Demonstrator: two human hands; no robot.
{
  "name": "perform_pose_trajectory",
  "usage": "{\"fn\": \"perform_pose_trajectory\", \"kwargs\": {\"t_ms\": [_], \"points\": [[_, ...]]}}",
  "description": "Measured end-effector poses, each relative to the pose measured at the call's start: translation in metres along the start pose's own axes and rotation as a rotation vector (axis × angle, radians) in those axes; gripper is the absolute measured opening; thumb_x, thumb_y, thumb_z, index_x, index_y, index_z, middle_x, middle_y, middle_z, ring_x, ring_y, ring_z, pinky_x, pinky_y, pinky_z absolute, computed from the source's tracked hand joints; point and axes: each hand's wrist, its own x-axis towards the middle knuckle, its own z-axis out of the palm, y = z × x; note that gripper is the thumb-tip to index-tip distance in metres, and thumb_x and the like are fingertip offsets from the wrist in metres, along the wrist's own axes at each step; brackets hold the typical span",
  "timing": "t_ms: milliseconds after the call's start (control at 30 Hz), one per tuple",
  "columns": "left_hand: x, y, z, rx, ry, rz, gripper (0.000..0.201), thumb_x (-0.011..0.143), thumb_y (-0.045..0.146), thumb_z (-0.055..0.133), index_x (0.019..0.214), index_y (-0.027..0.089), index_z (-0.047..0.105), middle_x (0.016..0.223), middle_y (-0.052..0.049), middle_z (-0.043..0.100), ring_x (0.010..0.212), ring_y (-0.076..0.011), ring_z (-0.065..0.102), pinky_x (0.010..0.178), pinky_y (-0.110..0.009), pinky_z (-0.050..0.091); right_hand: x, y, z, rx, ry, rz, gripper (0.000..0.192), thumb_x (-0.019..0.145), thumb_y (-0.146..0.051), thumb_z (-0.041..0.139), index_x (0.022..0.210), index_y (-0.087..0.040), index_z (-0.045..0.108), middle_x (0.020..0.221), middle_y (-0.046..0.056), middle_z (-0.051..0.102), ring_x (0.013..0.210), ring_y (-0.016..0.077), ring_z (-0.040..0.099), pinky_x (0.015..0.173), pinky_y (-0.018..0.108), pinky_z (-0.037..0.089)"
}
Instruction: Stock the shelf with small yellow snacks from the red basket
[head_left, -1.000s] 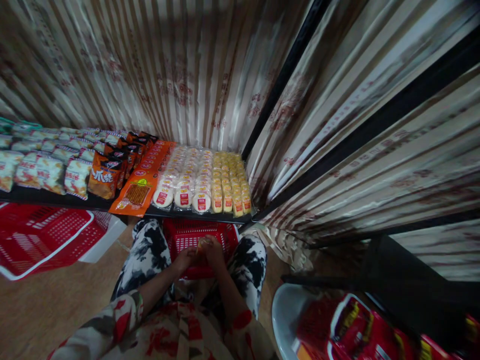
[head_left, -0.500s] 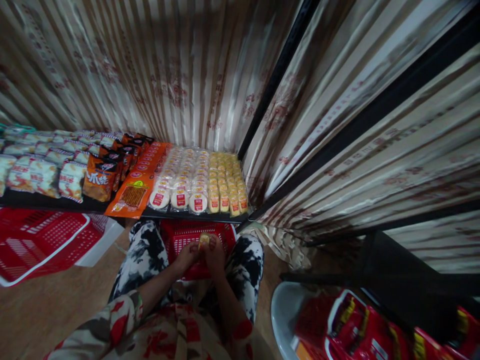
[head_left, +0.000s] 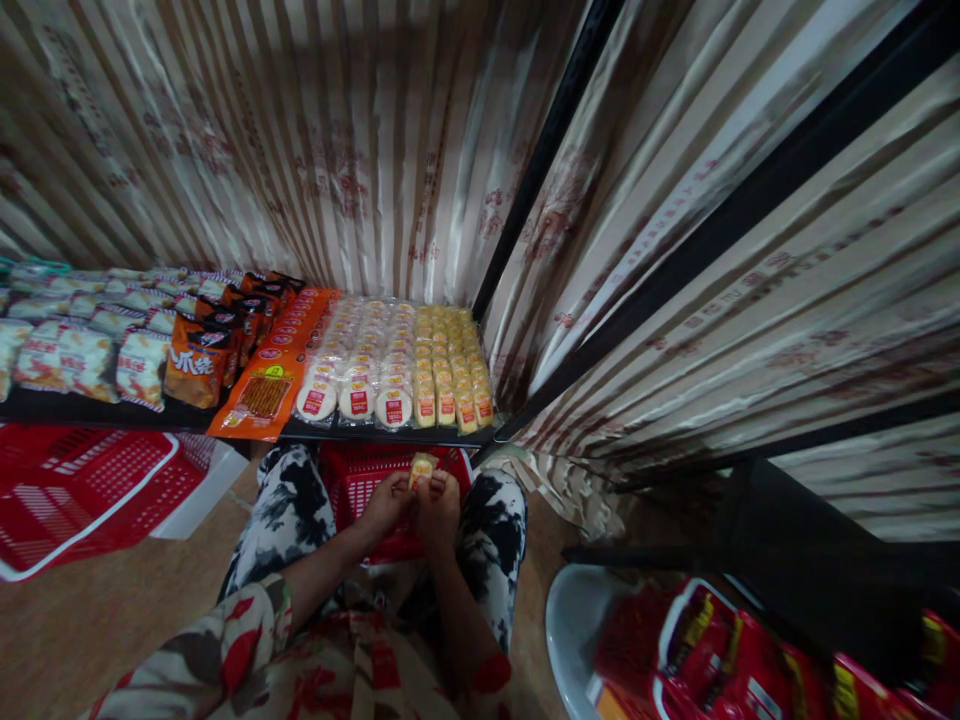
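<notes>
A pleated curtain (head_left: 300, 150) hangs behind the black shelf (head_left: 82, 409); a red basket (head_left: 339, 485) sits below the shelf's front edge; in front of that edge, the left hand (head_left: 388, 500) and right hand (head_left: 439, 510) both pinch one small yellow packet (head_left: 421, 466).

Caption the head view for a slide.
Left hand and right hand hold a small yellow wrapped snack over a red plastic basket, near a black shelf lined with multicoloured packaged snacks.
</notes>
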Motion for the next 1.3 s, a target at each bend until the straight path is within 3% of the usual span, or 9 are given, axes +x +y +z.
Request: {"fn": "perform_pose_trajectory", "kwargs": {"t_ms": [167,333,500,867,1067,1300], "points": [[-0.003,0.016,0.012,0.027,-0.040,0.058,0.030,0.055,0.030,0.072,0.079,0.016,0.062,0.076,-0.003,0.071,0.073,-0.0182,0.066,0.072,-0.029,0.050,0.004,-0.015,-0.008,0.007,-0.015,-0.013,0.020,0.077,-0.037,0.051,0.088,-0.020,0.053,0.091,0.005,0.057,0.077,0.0172,0.057,0.071,0.030,0.049],[-0.007,0.033,0.022,0.160,-0.005,0.122,0.018,0.060,0.020,0.067,0.077,0.016,0.063,0.067,-0.001,0.068,0.068,-0.0160,0.064,0.066,-0.026,0.050,0.012,-0.019,-0.012,-0.001,-0.013,-0.043,0.025,0.079,-0.039,0.050,0.092,-0.018,0.054,0.091,0.007,0.056,0.073,0.0167,0.057,0.068,0.031,0.050],[0.004,0.033,0.027,0.262,0.032,0.209,0.017,0.064,0.014,0.063,0.081,0.016,0.064,0.076,-0.001,0.068,0.069,-0.0138,0.062,0.069,-0.026,0.050,0.019,-0.022,-0.014,-0.024,0.006,-0.077,0.029,0.080,-0.038,0.048,0.098,-0.016,0.055,0.093,0.009,0.057,0.071,0.0165,0.056,0.065,0.030,0.050],[0.025,0.032,0.039,0.420,0.166,0.339,0.023,0.071,0.010,0.057,0.092,0.017,0.062,0.085,-0.002,0.061,0.077,-0.0128,0.059,0.075,-0.025,0.048,0.028,-0.030,-0.017,-0.002,0.022,-0.167,0.029,0.083,-0.032,0.043,0.107,-0.017,0.053,0.104,0.011,0.060,0.092,0.0199,0.059,0.080,0.036,0.049],[0.028,0.038,0.053,0.319,0.120,0.338,0.022,0.074,0.009,0.052,0.094,0.018,0.054,0.079,0.000,0.062,0.065,-0.0108,0.060,0.064,-0.021,0.048,0.035,-0.035,-0.020,-0.032,0.055,-0.297,0.028,0.085,-0.029,0.040,0.105,-0.017,0.055,0.110,0.012,0.060,0.106,0.0211,0.054,0.093,0.041,0.042],[0.029,0.054,0.058,0.580,0.210,0.337,0.020,0.077,0.013,0.054,0.096,0.019,0.056,0.078,0.001,0.062,0.065,-0.0106,0.058,0.064,-0.021,0.045,0.040,-0.043,-0.022,-0.061,0.055,-0.332,0.027,0.087,-0.028,0.039,0.104,-0.017,0.057,0.115,0.012,0.058,0.110,0.0205,0.051,0.097,0.041,0.037]]}}
